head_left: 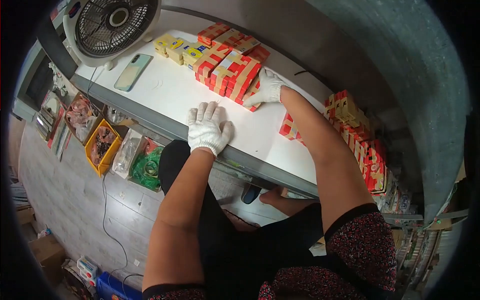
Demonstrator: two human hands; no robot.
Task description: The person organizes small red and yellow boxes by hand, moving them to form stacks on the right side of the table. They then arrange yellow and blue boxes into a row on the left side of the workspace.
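On the desk [165, 97], red boxes [233, 71] lie beyond the flat, empty left hand [206, 128] and against the half-curled right hand [266, 89], its grip unclear, while before the desk a yellow bin [112, 159] holds dark pieces [101, 143].

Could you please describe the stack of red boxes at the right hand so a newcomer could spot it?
On the white table, look right of the fan, past the yellow boxes. There stands a packed block of red boxes with tan bands. Unlike the other red boxes farther right, this block has the white-gloved right hand against its end.
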